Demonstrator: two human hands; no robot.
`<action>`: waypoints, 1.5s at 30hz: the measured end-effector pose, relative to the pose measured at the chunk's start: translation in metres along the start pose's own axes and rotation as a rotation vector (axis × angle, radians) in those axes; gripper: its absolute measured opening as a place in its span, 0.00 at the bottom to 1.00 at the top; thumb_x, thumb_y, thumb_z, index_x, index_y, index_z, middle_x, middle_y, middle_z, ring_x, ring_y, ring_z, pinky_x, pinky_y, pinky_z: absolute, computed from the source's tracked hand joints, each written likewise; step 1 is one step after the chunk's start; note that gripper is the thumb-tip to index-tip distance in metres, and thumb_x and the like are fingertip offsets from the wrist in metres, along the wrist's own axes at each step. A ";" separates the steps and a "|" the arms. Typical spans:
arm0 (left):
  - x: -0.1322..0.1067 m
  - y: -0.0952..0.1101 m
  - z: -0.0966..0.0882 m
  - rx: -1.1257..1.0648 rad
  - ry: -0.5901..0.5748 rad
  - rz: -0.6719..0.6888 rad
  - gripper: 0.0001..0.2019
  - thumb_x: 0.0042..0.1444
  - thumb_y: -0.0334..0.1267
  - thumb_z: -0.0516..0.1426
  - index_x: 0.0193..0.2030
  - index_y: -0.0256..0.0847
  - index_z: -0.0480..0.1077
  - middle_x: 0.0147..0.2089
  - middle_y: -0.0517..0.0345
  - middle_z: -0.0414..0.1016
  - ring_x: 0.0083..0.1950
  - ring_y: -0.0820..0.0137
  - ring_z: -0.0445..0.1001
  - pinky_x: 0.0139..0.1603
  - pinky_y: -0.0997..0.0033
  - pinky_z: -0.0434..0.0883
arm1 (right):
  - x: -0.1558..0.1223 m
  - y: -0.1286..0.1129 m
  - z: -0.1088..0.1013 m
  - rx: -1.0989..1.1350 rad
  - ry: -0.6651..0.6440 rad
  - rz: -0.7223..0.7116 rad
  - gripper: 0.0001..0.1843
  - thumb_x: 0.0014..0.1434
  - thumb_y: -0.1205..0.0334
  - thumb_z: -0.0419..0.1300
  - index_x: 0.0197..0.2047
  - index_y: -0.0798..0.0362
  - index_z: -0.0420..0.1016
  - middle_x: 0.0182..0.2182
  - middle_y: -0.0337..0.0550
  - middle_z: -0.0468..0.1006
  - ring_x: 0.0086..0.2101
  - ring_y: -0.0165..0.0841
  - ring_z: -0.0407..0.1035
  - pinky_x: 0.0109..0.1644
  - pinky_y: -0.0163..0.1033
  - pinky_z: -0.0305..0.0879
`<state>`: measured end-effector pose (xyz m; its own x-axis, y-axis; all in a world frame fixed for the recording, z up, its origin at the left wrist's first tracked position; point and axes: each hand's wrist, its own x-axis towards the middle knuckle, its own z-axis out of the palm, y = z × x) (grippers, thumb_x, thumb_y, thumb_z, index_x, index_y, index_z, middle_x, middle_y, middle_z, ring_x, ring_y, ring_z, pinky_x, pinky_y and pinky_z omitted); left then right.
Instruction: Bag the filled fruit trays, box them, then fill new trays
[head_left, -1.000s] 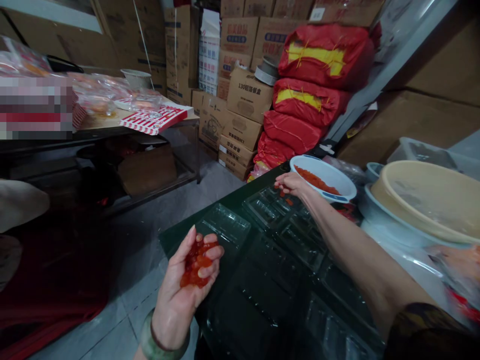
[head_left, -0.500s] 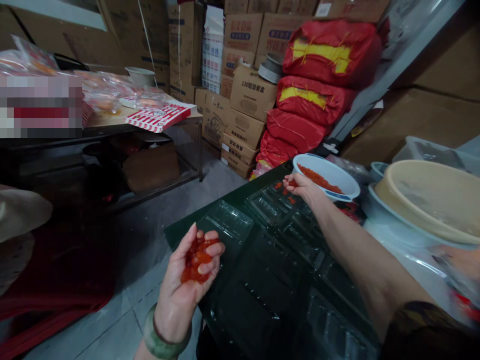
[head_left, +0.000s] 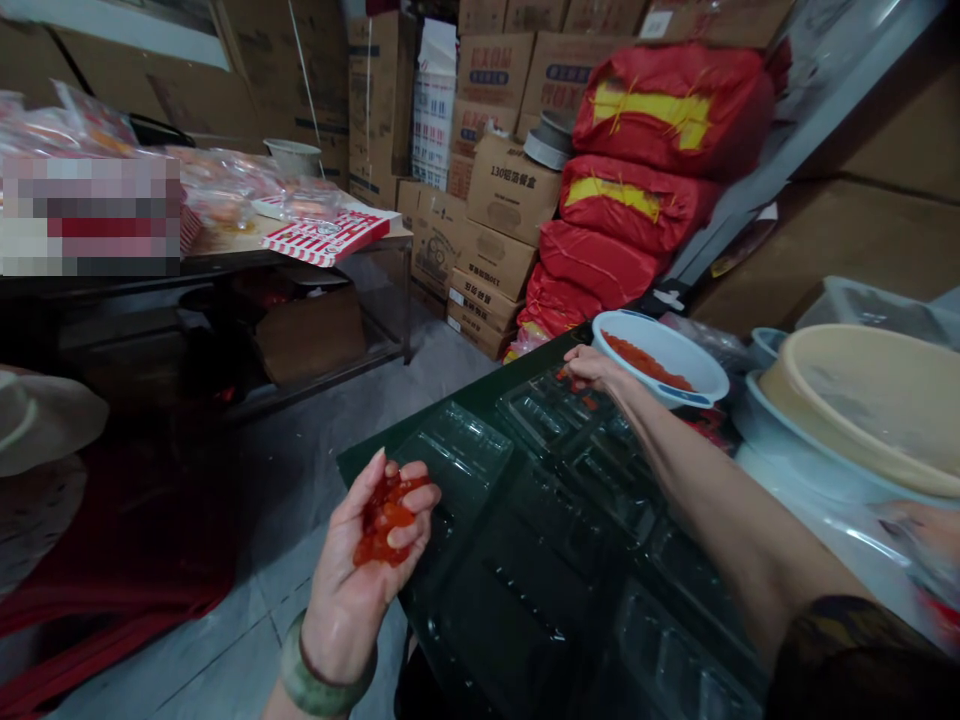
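My left hand point(head_left: 379, 555) is cupped around a pile of glossy, orange-red fruit-like pieces point(head_left: 386, 520), palm up above the near left edge of the dark table point(head_left: 517, 600). A green bangle point(head_left: 324, 680) circles that wrist. My right hand point(head_left: 589, 368) reaches to the far end, its fingers bent together over a clear plastic tray point(head_left: 536, 410). Orange-red bits show at its fingertips and beneath it. Just beyond it stands a light blue bowl point(head_left: 709, 385) with more of the same pieces. Several other clear trays lie across the table, one point(head_left: 465, 440) beside my left hand.
At the right stand stacked tubs, with a cream basin point(head_left: 885, 400) on top. Red bundles point(head_left: 667, 110) and cardboard boxes point(head_left: 510, 190) are piled behind the table. To the left, a second table point(head_left: 375, 245) carries bagged goods and a red-striped box point(head_left: 322, 235). A person is partly visible there.
My right hand has turned over, palm down, and its fingers have dipped toward the tray. My left hand keeps its grip on the pieces. The whole view has shifted slightly.
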<state>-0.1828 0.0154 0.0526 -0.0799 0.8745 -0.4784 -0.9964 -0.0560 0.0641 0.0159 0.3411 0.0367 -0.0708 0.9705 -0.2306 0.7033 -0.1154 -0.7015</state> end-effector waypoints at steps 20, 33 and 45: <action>0.008 -0.007 0.004 0.014 -0.041 -0.056 0.15 0.64 0.37 0.42 0.28 0.35 0.60 0.26 0.59 0.57 0.18 0.84 0.55 0.12 0.88 0.55 | 0.000 0.002 0.002 -0.130 0.194 -0.179 0.06 0.50 0.69 0.60 0.22 0.58 0.70 0.14 0.34 0.63 0.16 0.23 0.54 0.20 0.30 0.48; -0.009 0.011 -0.013 0.069 -0.014 0.057 0.15 0.62 0.35 0.44 0.26 0.35 0.62 0.29 0.55 0.62 0.20 0.80 0.57 0.11 0.86 0.55 | -0.056 -0.037 -0.005 0.366 -0.050 0.039 0.11 0.57 0.70 0.44 0.23 0.54 0.57 0.16 0.34 0.56 0.15 0.22 0.49 0.15 0.27 0.42; -0.028 0.029 -0.034 0.014 -0.005 0.104 0.14 0.62 0.36 0.46 0.26 0.35 0.62 0.30 0.55 0.62 0.23 0.78 0.59 0.11 0.86 0.55 | -0.156 -0.088 0.122 1.007 -0.147 -0.122 0.15 0.41 0.78 0.48 0.33 0.53 0.60 0.20 0.32 0.63 0.19 0.24 0.58 0.17 0.27 0.53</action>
<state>-0.2106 -0.0273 0.0377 -0.1832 0.8666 -0.4642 -0.9821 -0.1401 0.1259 -0.1217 0.1739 0.0520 -0.2360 0.9597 -0.1528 -0.2302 -0.2079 -0.9507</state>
